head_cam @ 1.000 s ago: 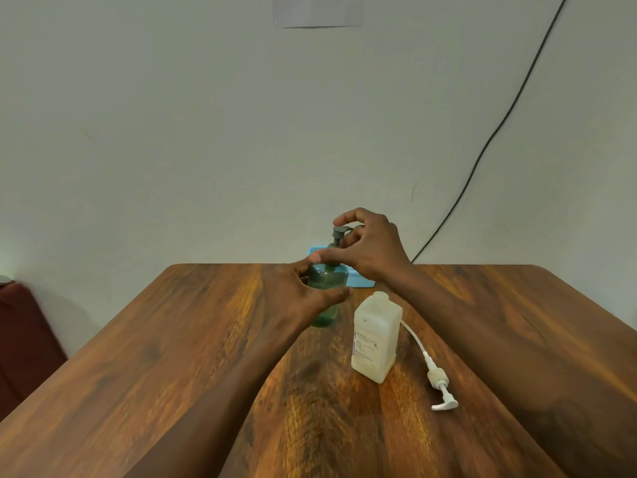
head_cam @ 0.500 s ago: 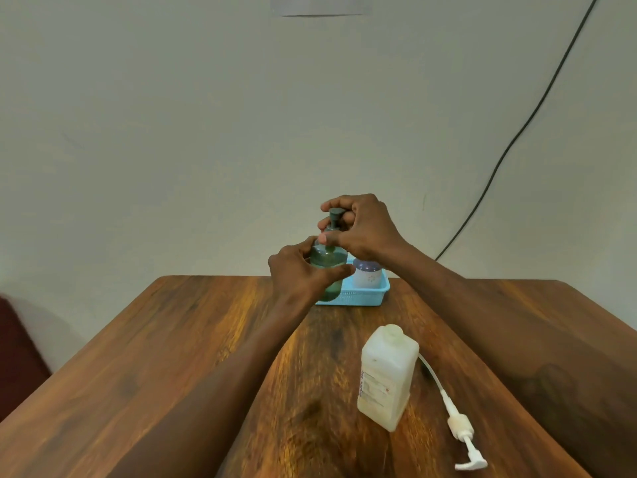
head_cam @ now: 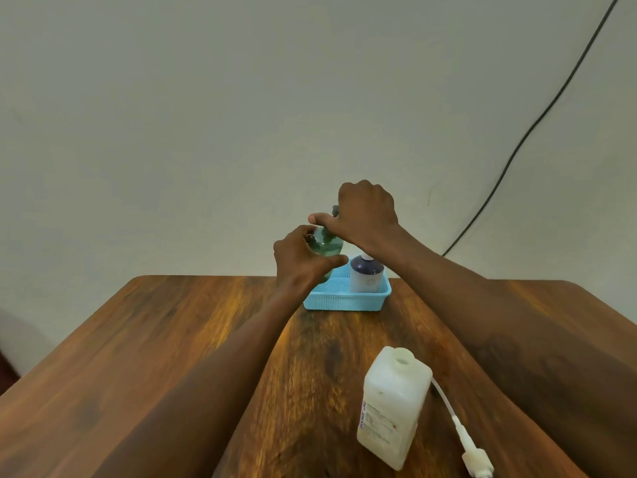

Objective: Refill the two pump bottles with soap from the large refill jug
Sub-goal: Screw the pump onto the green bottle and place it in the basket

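My left hand (head_cam: 300, 258) grips the body of a green pump bottle (head_cam: 326, 246), held over the left end of a light-blue basket (head_cam: 344, 300) at the far side of the table. My right hand (head_cam: 365, 215) closes over the bottle's pump top, hiding most of it. A second bottle (head_cam: 366, 276), dark-topped with a pale body, stands in the basket's right half. Nearer me stands a white open-necked bottle (head_cam: 394, 405) with a label. Its white pump with a long tube (head_cam: 462, 431) lies on the table to its right.
The wooden table (head_cam: 155, 357) runs up to a plain wall. A black cable (head_cam: 517, 146) hangs down the wall at the right. A dark red object shows at the far left edge.
Both hands carried the green bottle away from me and upward, from the table surface to above the blue basket. My right hand has turned further over the pump top.
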The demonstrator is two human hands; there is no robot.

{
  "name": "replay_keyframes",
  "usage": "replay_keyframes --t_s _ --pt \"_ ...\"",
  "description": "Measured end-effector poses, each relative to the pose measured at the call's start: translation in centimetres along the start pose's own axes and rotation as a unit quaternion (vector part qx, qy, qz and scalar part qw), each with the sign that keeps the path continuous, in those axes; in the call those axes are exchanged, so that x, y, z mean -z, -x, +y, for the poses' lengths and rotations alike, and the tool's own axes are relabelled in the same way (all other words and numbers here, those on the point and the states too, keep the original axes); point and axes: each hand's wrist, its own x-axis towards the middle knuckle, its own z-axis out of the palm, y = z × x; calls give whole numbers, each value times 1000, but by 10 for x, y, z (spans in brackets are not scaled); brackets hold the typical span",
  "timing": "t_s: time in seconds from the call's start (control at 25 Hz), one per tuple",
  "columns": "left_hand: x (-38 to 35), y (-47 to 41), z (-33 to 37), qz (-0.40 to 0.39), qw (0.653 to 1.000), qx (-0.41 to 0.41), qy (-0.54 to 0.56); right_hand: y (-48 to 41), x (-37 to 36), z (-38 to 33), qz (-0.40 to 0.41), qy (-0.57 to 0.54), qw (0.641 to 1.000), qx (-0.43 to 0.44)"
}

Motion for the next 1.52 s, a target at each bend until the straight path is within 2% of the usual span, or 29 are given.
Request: replay_keyframes --t_s 0.08,0.16,0.24,0.4,0.68,0.92,1.16,1.28,1.4,1.52 --pt "-9 -3 -12 -5 1000 24 -2 -4 -1 -1 -25 94 995 22" --pt "-18 -8 -21 -2 999 55 1 -8 -8 -4 -47 121 991 38" --pt "-26 -13 -30 -1 997 73 -1 -12 -21 -4 -74 79 994 29" --pt "-41 -19 -43 -17 995 102 -12 -20 -45 3 -115 -98 984 -98" --pt "-60 -14 -56 -82 986 126 -68 -15 -77 6 -180 -180 949 -186" --pt "-68 -13 -67 -133 977 132 -103 -2 -88 14 -239 -265 915 -188" --pt "-56 -15 -69 -212 959 148 -113 9 -72 28 -213 -319 895 -226" --pt "-31 5 -54 -183 969 133 -103 27 -60 40 -190 -333 900 -209" --pt "1 42 -31 -123 988 90 -28 54 -44 54 -166 -362 898 -188" --pt "24 79 -4 -169 978 107 61 85 -27 66 -147 -362 901 -190"
